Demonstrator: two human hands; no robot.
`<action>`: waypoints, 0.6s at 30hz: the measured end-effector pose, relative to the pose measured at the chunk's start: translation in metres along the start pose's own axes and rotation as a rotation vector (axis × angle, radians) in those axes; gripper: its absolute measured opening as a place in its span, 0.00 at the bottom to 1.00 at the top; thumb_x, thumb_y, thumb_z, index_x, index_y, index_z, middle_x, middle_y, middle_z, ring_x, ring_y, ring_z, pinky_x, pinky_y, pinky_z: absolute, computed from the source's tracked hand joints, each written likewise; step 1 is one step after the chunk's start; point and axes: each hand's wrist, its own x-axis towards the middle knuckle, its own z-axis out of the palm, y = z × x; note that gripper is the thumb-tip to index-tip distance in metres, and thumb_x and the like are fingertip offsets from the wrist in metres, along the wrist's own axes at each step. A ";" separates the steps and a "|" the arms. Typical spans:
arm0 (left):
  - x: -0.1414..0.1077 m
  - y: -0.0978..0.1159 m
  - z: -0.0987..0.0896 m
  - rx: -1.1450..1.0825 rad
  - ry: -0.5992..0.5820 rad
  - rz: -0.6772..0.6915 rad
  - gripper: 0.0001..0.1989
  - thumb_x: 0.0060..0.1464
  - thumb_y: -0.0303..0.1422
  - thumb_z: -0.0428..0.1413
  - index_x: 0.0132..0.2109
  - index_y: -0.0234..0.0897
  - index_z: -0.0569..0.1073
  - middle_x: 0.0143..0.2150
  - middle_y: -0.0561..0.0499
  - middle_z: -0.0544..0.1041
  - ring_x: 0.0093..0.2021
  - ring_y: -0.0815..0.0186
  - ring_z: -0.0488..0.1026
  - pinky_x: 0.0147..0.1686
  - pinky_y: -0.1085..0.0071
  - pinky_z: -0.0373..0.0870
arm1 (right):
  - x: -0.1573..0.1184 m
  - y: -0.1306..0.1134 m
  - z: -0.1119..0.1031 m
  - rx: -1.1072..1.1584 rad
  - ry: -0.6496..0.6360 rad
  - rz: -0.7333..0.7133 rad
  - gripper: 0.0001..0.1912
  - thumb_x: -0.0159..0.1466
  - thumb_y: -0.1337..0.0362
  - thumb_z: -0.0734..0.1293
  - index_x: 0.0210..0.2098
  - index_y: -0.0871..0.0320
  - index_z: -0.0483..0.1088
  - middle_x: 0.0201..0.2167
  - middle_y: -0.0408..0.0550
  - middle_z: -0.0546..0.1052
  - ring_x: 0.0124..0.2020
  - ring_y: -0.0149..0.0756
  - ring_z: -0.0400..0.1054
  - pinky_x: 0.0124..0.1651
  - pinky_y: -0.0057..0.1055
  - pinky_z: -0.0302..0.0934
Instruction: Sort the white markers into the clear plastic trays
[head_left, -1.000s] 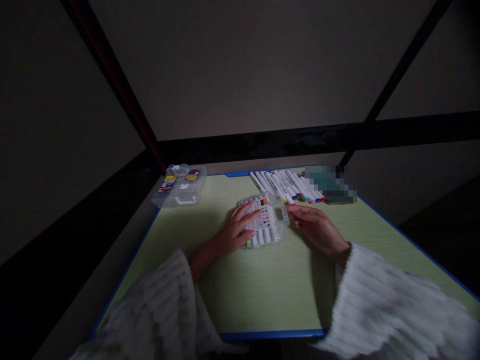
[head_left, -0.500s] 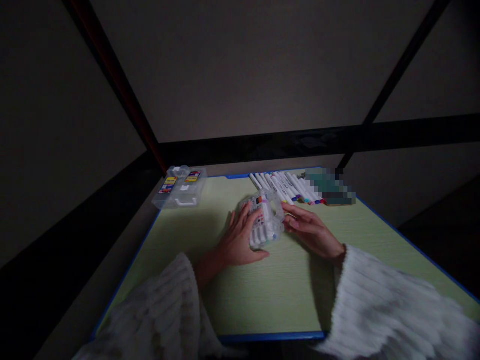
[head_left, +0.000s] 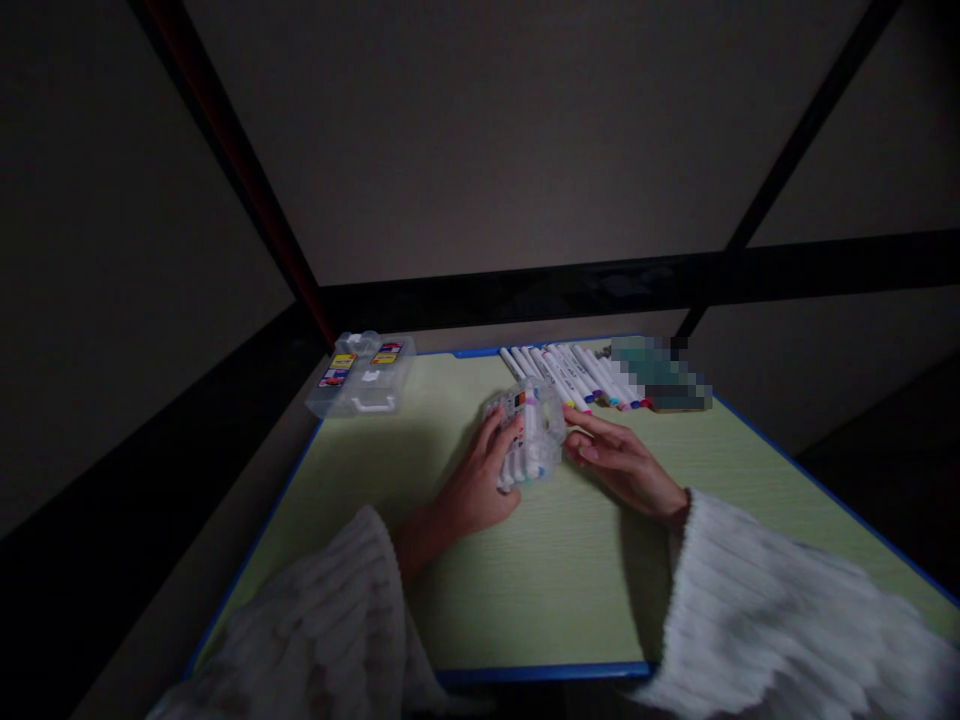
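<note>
Head view: the marker case [head_left: 531, 432], of clear plastic with white pens inside, is at the middle of the green tabletop [head_left: 555, 580], between the two hands. The left hand [head_left: 474, 490] grips it from its left side, fingers apart over the labelled face and thumb at the near edge. This hold appears to steady the case against sliding or turning.

The right hand [head_left: 630, 468] is at the opposite side, index finger extended to the handle side and the other fingers curled beneath. The placement suggests control of that edge; whether the fingertips pinch it or merely touch it, I cannot tell.

Loose markers [head_left: 574, 372] lie roughly side by side beyond the case, coloured ends mostly towards the person, which makes the colours easy to read. A second clear case [head_left: 375, 385] lies at the far left corner, well apart from the hands.

Obscured: part of the printed label is under the left fingers, and the latch state is not discernible. Whether the marker case rests flat or is slightly raised is unclear in the dim light. A greenish object [head_left: 654, 375] at the far right is pixelated and cannot be identified. The sleeves cover both forearms.
</note>
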 end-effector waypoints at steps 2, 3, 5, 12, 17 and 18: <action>0.000 -0.002 0.000 -0.011 0.003 0.013 0.44 0.35 0.19 0.54 0.61 0.41 0.47 0.65 0.43 0.44 0.64 0.50 0.43 0.60 0.50 0.49 | 0.000 0.000 0.000 -0.009 0.002 -0.004 0.23 0.47 0.64 0.71 0.44 0.50 0.71 0.34 0.42 0.71 0.27 0.28 0.58 0.36 0.31 0.55; 0.001 -0.002 -0.001 -0.019 0.006 0.017 0.44 0.35 0.19 0.53 0.61 0.41 0.47 0.65 0.43 0.44 0.64 0.50 0.43 0.60 0.50 0.49 | 0.000 0.001 -0.001 -0.021 0.005 -0.010 0.23 0.47 0.64 0.71 0.44 0.50 0.71 0.34 0.42 0.71 0.28 0.28 0.59 0.36 0.32 0.55; 0.001 -0.003 -0.002 -0.041 0.017 0.028 0.44 0.35 0.19 0.53 0.61 0.40 0.47 0.65 0.42 0.45 0.64 0.50 0.43 0.60 0.51 0.49 | 0.001 0.001 -0.001 -0.056 0.012 -0.021 0.23 0.48 0.62 0.71 0.45 0.51 0.71 0.34 0.43 0.71 0.28 0.29 0.60 0.37 0.33 0.56; 0.002 0.000 -0.005 -0.087 -0.033 0.072 0.43 0.35 0.19 0.52 0.61 0.39 0.50 0.65 0.44 0.46 0.64 0.52 0.44 0.61 0.53 0.48 | 0.005 0.006 -0.004 -0.142 0.018 -0.023 0.19 0.49 0.61 0.70 0.42 0.53 0.71 0.29 0.43 0.72 0.32 0.32 0.64 0.41 0.33 0.56; 0.003 0.002 -0.007 -0.096 0.010 0.084 0.42 0.35 0.19 0.51 0.61 0.39 0.52 0.64 0.45 0.51 0.63 0.55 0.49 0.60 0.56 0.51 | 0.010 0.009 -0.008 -0.174 0.068 -0.048 0.17 0.51 0.62 0.70 0.41 0.54 0.69 0.37 0.43 0.72 0.34 0.30 0.65 0.43 0.32 0.57; 0.003 0.001 -0.007 -0.096 0.033 0.088 0.41 0.36 0.19 0.50 0.60 0.39 0.53 0.63 0.45 0.53 0.62 0.56 0.51 0.60 0.58 0.52 | 0.011 0.010 -0.009 -0.174 0.066 -0.051 0.18 0.50 0.62 0.70 0.41 0.54 0.69 0.40 0.44 0.72 0.35 0.30 0.65 0.43 0.31 0.57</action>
